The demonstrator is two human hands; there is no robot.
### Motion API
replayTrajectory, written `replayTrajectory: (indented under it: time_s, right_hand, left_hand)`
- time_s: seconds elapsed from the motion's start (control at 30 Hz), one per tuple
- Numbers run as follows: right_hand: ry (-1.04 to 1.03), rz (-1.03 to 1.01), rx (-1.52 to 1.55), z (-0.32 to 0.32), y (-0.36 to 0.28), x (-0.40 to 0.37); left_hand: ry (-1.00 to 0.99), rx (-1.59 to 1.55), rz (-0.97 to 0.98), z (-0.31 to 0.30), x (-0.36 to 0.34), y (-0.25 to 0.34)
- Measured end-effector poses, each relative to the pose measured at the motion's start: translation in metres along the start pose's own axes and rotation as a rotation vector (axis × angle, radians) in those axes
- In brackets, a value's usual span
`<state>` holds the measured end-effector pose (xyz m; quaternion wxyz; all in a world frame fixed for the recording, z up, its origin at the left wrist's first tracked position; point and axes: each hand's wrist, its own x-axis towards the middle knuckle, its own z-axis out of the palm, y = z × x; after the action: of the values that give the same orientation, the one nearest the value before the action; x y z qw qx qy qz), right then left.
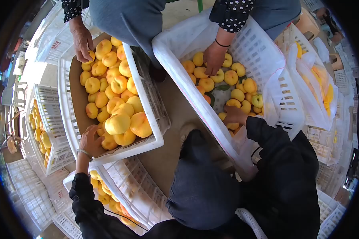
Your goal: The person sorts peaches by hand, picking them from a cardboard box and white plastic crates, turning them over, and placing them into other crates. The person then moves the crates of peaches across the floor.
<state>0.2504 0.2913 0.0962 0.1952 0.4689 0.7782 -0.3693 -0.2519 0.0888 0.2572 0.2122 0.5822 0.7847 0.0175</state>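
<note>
My left hand (92,141) is at the near left corner of a white plastic crate (159,137) lined with brown cardboard and heaped with yellow peaches. Its fingers curl against a yellow peach (108,142) at the edge of the heap. Inside a larger white crate (251,47) on the right, my right hand (236,115) reaches down among loose yellow peaches (238,95); its fingertips are mostly hidden. Close by its fingers lies another peach (233,103). Several green leaves (222,87) lie between the fruit in that crate.
Opposite me, another person's hand (82,43) touches a peach in the left crate, and their other hand (214,59) reaches into the right crate. Below the left crate stands a further peach crate (127,187). More crates (52,119) line the left side; bagged yellow fruit (323,85) is at right.
</note>
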Motion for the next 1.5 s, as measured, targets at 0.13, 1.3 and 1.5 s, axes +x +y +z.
replayTrajectory:
  time_s: [0.13, 1.3, 1.5]
  right_hand:
    - [-0.515, 0.208, 0.678, -0.092, -0.018, -0.026]
    - [-0.123, -0.059, -0.432, -0.102, 0.031, -0.001]
    - [0.117, -0.281, -0.505, -0.063, 0.029, 0.001]
  left_hand:
    - [0.405, -0.233, 0.009, -0.042, -0.015, 0.057]
    - [-0.094, -1.259, -0.745, 0.039, -0.329, -0.071]
    - [-0.178, -0.874, -1.105, 0.111, -0.371, -0.116]
